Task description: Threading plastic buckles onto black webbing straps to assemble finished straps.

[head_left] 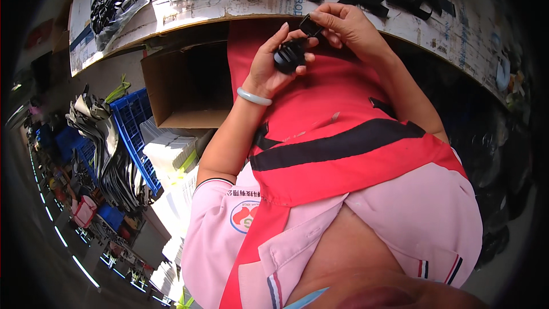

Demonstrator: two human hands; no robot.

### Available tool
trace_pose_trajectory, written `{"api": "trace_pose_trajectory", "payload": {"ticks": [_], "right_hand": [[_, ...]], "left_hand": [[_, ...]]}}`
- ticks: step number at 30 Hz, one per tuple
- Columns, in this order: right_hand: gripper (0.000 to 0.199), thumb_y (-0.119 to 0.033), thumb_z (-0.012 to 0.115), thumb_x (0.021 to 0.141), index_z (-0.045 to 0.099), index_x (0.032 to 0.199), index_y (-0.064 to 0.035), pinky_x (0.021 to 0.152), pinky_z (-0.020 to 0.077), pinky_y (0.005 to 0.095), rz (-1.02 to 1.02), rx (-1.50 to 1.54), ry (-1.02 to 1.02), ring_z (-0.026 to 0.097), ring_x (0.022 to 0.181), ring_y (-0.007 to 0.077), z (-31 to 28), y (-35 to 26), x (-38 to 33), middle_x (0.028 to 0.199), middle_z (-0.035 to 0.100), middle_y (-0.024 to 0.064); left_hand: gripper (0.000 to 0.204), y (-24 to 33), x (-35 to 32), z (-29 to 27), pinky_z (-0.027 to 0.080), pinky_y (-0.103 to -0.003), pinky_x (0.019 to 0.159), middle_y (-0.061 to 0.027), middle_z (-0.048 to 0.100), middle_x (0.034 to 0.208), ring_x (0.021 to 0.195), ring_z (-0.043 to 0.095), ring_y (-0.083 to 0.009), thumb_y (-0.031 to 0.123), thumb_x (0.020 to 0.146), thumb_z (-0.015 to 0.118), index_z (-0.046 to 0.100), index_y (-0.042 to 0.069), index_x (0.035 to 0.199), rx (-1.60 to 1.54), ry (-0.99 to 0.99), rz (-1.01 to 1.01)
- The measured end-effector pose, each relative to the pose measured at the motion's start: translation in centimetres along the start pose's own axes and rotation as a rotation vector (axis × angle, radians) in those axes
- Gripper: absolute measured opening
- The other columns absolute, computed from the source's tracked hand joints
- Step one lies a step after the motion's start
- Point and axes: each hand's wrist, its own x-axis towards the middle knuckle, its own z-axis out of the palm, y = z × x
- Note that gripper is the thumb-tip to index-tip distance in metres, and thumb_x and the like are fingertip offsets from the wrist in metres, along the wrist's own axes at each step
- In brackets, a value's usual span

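Note:
My left hand (266, 67), with a pale bangle (254, 97) at the wrist, is closed around a bundle of black ribbed pieces (289, 56). They look like stacked plastic or coiled strap; their exact kind is unclear. Just beyond it, my right hand (350, 27) pinches a small black buckle-like piece (310, 25) between thumb and fingers. Its far side is hidden by the fingers. Both hands are close together over my red apron (320, 100), near the edge of the worktable (229, 11).
Clear bags of black parts (111, 3) lie on the table's left, and black straps (366, 0) on its right. Below the table edge is an open cardboard box (191, 119). A blue plastic crate (134, 131) stands farther left beside a bundle of curved strips (106, 154).

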Motion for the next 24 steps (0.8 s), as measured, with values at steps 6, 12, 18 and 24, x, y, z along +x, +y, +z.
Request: {"api": "trace_pose_trajectory", "payload": {"ticks": [6, 12, 18, 24], "right_hand": [[0.022, -0.028, 0.063, 0.094, 0.063, 0.097, -0.0069, 0.052, 0.0375, 0.0148, -0.004, 0.04, 0.038, 0.049, 0.057, 0.0007, 1.2, 2.8, -0.5, 0.074, 0.058, -0.0045], [0.022, -0.023, 0.063, 0.094, 0.058, 0.105, -0.0044, 0.061, 0.0464, 0.0172, -0.043, 0.155, 0.067, 0.058, 0.071, 0.004, 1.5, 4.0, -0.5, 0.085, 0.064, 0.0005], [0.02, -0.02, 0.066, 0.092, 0.058, 0.102, -0.0037, 0.061, 0.0465, 0.0187, -0.099, 0.107, 0.115, 0.057, 0.07, 0.0066, 2.5, 4.5, -0.9, 0.085, 0.065, 0.0018], [0.021, -0.023, 0.069, 0.088, 0.066, 0.097, -0.0043, 0.072, 0.0475, 0.0234, -0.777, -0.957, 0.381, 0.058, 0.077, 0.0063, -1.3, 0.7, 1.4, 0.087, 0.066, 0.0015]], "left_hand": [[0.026, -1.3, -0.1, -1.8, 0.055, -0.03, 0.057, -0.0154, 0.065, 0.101, 0.085, 0.066, -0.0288, 0.027, 0.096, 0.056, 0.064, 0.003, 0.091, -0.069, 0.184, 0.119], [0.019, -1.3, -0.1, -1.3, 0.039, -0.02, 0.041, -0.0061, 0.059, 0.089, 0.066, 0.053, -0.0133, 0.019, 0.095, 0.058, 0.059, 0.004, 0.107, 0.084, 0.073, 0.179], [0.023, -2.4, -0.1, 0.7, 0.038, -0.019, 0.04, -0.0035, 0.061, 0.083, 0.06, 0.054, -0.0094, 0.015, 0.092, 0.063, 0.062, 0.002, 0.11, 0.414, 0.291, 0.432], [0.019, -0.2, -0.7, 1.2, 0.036, -0.019, 0.04, -0.0059, 0.061, 0.085, 0.062, 0.053, -0.0104, 0.015, 0.092, 0.063, 0.062, 0.002, 0.106, 0.53, 0.346, 0.451]]}}
